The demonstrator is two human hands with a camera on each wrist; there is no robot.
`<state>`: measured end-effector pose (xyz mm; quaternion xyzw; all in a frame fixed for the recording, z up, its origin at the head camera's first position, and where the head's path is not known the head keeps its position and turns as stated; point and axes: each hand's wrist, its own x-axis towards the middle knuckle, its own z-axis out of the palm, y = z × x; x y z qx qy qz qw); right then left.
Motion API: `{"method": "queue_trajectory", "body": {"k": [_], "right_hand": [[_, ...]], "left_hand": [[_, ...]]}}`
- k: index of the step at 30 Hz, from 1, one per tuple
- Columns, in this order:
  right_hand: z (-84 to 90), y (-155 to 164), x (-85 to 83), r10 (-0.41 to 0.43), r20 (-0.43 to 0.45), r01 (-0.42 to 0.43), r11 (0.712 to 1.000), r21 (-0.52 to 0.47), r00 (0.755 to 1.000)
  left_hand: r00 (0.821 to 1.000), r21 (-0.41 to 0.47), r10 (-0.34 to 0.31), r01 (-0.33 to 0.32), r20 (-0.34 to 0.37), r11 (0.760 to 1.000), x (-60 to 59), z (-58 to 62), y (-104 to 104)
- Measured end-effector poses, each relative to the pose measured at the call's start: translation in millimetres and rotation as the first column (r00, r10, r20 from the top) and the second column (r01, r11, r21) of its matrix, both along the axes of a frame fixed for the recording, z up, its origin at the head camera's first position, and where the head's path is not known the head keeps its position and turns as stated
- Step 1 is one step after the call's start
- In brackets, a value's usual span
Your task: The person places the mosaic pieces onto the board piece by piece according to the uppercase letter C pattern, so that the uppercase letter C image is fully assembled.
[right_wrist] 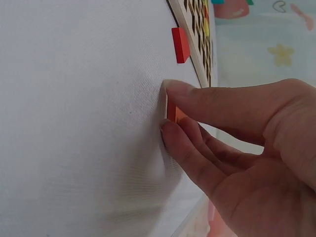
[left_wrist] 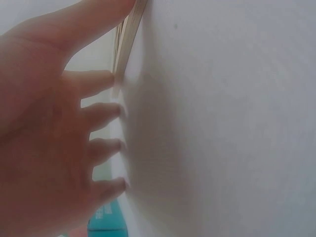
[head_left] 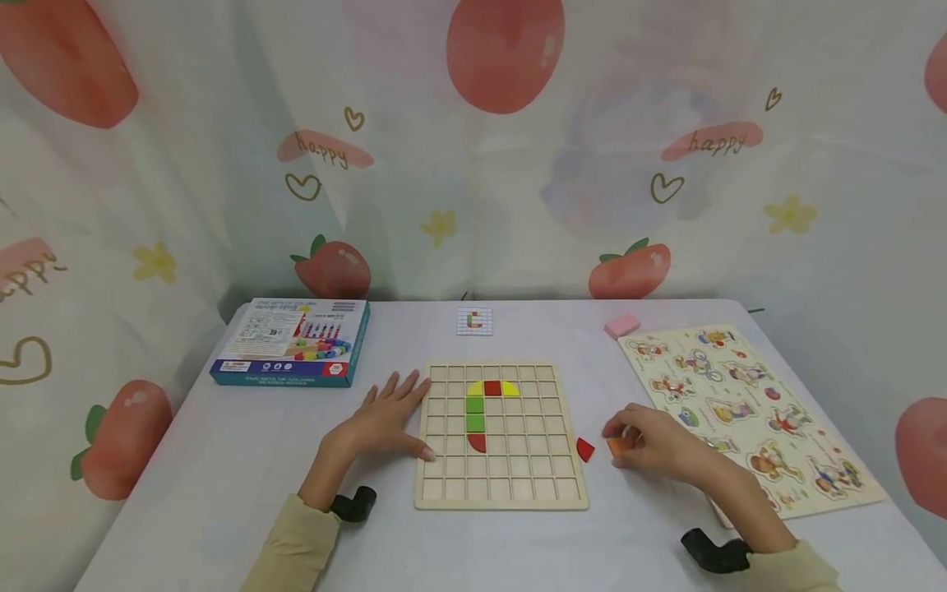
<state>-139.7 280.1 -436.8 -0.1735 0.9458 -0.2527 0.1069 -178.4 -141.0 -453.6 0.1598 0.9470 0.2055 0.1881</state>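
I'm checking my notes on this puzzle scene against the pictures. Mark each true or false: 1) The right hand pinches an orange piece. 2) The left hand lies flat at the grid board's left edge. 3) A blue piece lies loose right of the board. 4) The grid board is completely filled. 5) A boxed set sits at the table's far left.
1) True: the right hand pinches the orange piece.
2) True: the left hand lies flat against the grid board.
3) False: the loose piece is red.
4) False: only six pieces are placed; most cells are empty.
5) True: the box sits there.
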Motion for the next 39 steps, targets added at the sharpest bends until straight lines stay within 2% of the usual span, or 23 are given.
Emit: {"method": "queue_trajectory", "body": {"k": [5, 12, 18, 21, 26, 29, 35, 39], "right_hand": [[-0.7, 1.6, 0.4, 0.028, -0.015, -0.028, 0.999, -0.023, 1.0], [-7.4, -8.5, 0.7, -0.001, 0.012, 0.001, 0.998, -0.06, 1.0], [-11.0, -16.8, 0.4, 0.025, -0.064, -0.03, 0.996, -0.087, 0.998], [-11.7, -17.1, 0.1, 0.001, -0.114, -0.01, 0.997, -0.081, 0.993], [-10.1, -19.6, -3.3, -0.022, -0.182, -0.002, 0.991, -0.132, 0.983], [-9.3, -26.1, -5.7, -0.014, -0.163, -0.015, 0.984, -0.175, 0.987], [-9.4, -45.3, -10.1, 0.029, -0.069, -0.046, 0.967, -0.252, 0.997], [-9.7, -57.2, -12.4, 0.057, -0.06, -0.071, 0.958, -0.278, 0.997]], "left_hand": [[1.0, 0.002, 0.006, -0.006, 0.002, 1.0, -0.4, 2.1, -0.2], [1.0, 0.0, 0.012, -0.012, 0.006, 1.0, 0.6, -0.8, -0.2], [1.0, 0.009, 0.009, -0.009, 0.01, 1.0, 2.0, -1.6, 1.1], [1.0, 0.002, 0.004, -0.004, 0.012, 1.0, 2.9, -1.5, 1.4], [1.0, -0.001, 0.003, -0.003, 0.002, 1.0, 2.2, 1.5, 1.5], [1.0, 0.005, 0.004, -0.004, -0.002, 1.0, 2.1, 3.2, 1.4], [1.0, 0.015, 0.01, -0.01, 0.007, 1.0, 4.8, 5.2, 1.2], [1.0, 0.01, 0.012, -0.012, 0.0, 1.0, 4.8, 5.7, 2.0]]}}
